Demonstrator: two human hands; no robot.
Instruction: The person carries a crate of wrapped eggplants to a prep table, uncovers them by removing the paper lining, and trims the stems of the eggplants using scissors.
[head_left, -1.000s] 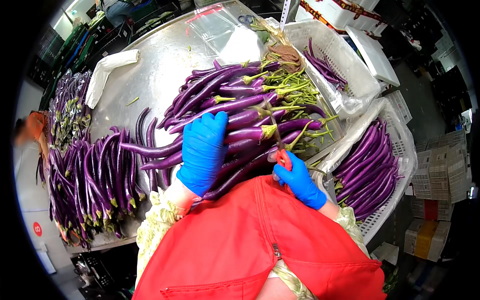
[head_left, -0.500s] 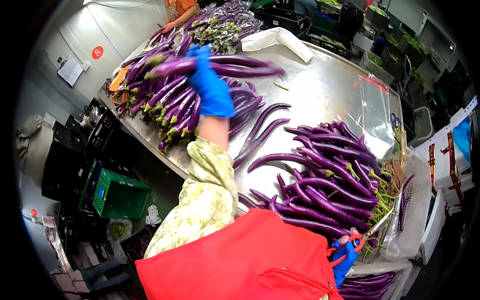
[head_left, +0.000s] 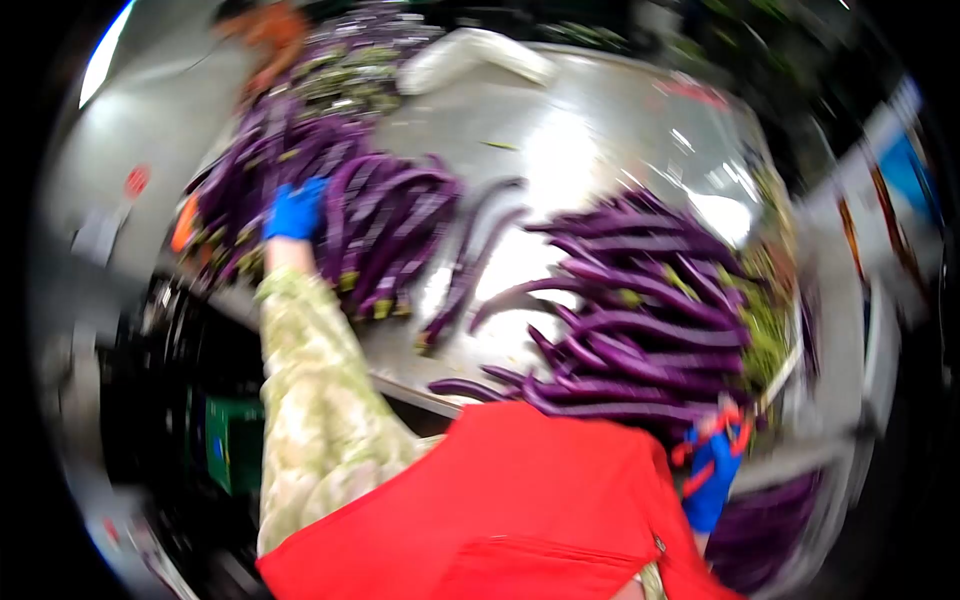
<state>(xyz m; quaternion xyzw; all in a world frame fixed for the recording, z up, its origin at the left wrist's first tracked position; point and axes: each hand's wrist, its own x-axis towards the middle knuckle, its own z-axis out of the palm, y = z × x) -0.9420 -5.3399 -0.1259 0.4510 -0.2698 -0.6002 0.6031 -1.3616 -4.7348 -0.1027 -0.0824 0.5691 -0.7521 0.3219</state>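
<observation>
My left hand (head_left: 295,208), in a blue glove, is at the left heap of long purple eggplants (head_left: 385,220). Motion blur hides its fingers, so any grip on an eggplant is unclear. At the lower right, my right hand (head_left: 710,490), also blue-gloved, is closed around red-handled scissors (head_left: 738,432). Beside it lies the second eggplant heap (head_left: 640,345), its stem ends mostly toward the right. Between the heaps rest a few separate eggplants (head_left: 465,265) on the metal table (head_left: 555,180).
A white folded item (head_left: 475,60) lies at the table's back. Green stem trimmings (head_left: 762,325) line the right edge. Another person (head_left: 275,45) in orange stands at the far left. A green crate (head_left: 235,440) is below the table, and more eggplants (head_left: 770,530) lie at the lower right.
My left hand has gone from holding eggplants in the air to the left heap. More eggplants now lie on that heap's right side. The view has shifted and blurred; my right hand keeps the scissors.
</observation>
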